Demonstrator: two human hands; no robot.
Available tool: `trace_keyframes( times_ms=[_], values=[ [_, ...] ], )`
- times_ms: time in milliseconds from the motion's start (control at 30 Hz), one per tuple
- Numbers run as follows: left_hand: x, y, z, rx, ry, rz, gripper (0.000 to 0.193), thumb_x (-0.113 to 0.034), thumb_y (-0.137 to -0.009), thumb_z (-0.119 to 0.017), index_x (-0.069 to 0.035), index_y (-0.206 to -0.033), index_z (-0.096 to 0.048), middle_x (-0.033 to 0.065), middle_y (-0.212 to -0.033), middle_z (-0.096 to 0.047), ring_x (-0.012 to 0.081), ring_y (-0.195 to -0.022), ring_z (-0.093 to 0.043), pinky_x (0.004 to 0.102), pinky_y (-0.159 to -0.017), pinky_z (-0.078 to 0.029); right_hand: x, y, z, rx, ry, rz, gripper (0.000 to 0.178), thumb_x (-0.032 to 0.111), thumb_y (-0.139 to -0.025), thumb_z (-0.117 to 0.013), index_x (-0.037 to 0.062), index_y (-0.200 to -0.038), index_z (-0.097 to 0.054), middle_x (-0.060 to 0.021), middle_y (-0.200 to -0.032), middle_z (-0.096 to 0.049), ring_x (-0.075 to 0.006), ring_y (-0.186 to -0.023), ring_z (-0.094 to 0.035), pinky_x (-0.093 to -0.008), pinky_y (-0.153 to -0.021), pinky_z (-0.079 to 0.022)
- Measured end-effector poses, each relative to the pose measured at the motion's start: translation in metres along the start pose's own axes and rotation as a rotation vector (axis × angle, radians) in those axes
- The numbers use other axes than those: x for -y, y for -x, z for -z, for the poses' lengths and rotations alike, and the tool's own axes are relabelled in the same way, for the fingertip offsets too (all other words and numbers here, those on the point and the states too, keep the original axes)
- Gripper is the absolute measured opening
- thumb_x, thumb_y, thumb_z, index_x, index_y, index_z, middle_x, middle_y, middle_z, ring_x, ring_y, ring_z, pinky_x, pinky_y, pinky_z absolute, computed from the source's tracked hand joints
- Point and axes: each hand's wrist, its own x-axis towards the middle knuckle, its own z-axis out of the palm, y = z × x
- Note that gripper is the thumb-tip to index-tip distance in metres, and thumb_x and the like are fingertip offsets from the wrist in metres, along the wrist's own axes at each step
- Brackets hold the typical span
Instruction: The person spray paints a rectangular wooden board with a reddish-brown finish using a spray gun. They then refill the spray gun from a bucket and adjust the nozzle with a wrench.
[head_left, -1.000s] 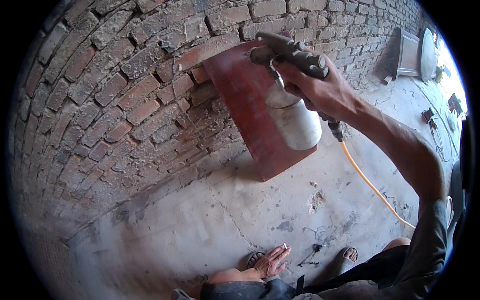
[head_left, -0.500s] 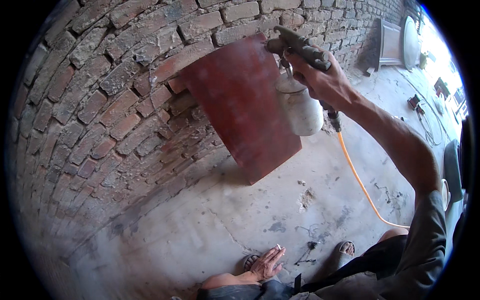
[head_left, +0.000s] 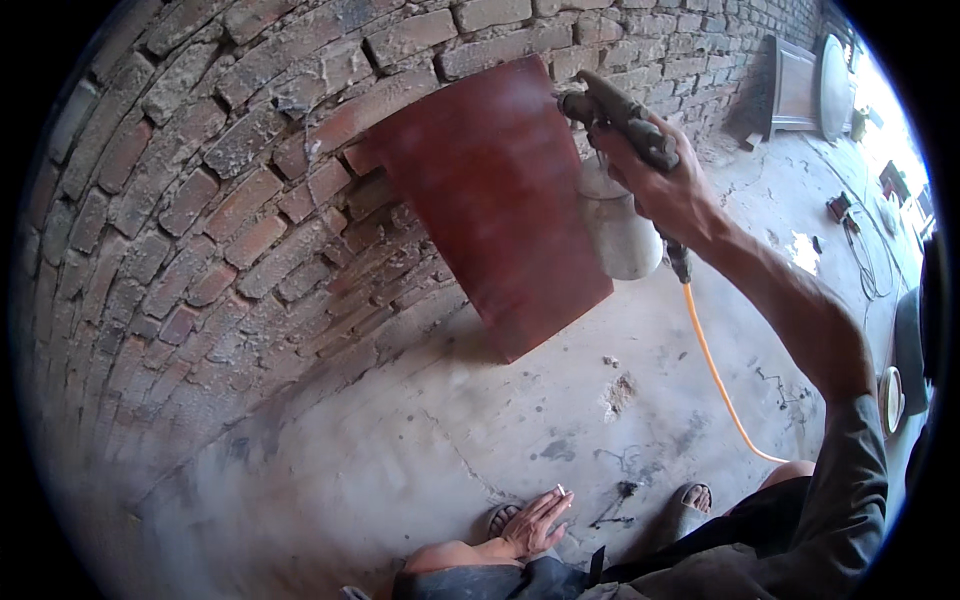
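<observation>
My right hand (head_left: 668, 182) grips a metal spray gun (head_left: 632, 122) by its handle, fingers wrapped around it. Under the gun hangs a whitish paint cup (head_left: 628, 242), and an orange hose (head_left: 716, 378) runs down from the handle. The nozzle points left at the upper right edge of a dark red panel (head_left: 490, 210), which leans tilted against the brick wall. Low in the picture, my left hand (head_left: 532, 530) rests around my knee with a cigarette (head_left: 562, 491) held between its fingers.
The rough brick wall (head_left: 230, 215) fills the left and back. Farther right, a framed panel (head_left: 793, 85) and a pale oval board (head_left: 833, 88) lean by the wall. A cable (head_left: 862, 255) lies on the concrete floor (head_left: 380, 450). My sandalled feet are below.
The spray gun in my right hand has moved down and slightly right along the panel's edge. The view has shifted a little. My left hand stays put with the cigarette.
</observation>
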Motion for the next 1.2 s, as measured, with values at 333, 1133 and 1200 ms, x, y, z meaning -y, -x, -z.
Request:
trace_keyframes(
  times_ms=[333,1133,1200],
  values=[
    [0.004,0.003,-0.006,-0.024,-0.004,-0.022,0.067,-0.02,-0.093,-0.06,-0.001,-0.152,-0.036,0.017,-0.152,-0.044,0.0324,-0.143,-0.04,0.0407,-0.119,-0.034,0.007,0.021,-0.054,0.171,-0.208,0.239,0.024,0.02,-0.099,-0.063,0.0017,-0.115,-0.062,0.0019,-0.079,-0.058,-0.0044,-0.069,-0.052,-0.0226,-0.059,-0.042],
    [0.002,0.002,-0.003,-0.003,-0.017,-0.006,0.067,-0.021,-0.092,-0.062,-0.001,-0.151,-0.038,0.016,-0.151,-0.046,0.0326,-0.142,-0.041,0.041,-0.118,-0.035,-0.038,0.023,-0.005,-0.085,-0.01,0.009,0.036,0.024,-0.099,-0.063,0.0091,-0.131,-0.06,-0.0018,-0.081,-0.062,-0.0092,-0.073,-0.058,-0.0297,-0.065,-0.049],
    [0.002,-0.002,-0.003,-0.005,-0.003,-0.021,0.068,-0.021,-0.092,-0.062,-0.001,-0.152,-0.037,0.0161,-0.151,-0.046,0.0328,-0.141,-0.042,0.0411,-0.118,-0.036,-0.039,0.032,-0.01,-0.02,-0.024,0.065,0.038,0.022,-0.099,-0.062,0.0096,-0.134,-0.058,-0.002,-0.08,-0.062,-0.0091,-0.073,-0.059,-0.0298,-0.065,-0.049]
  ],
)
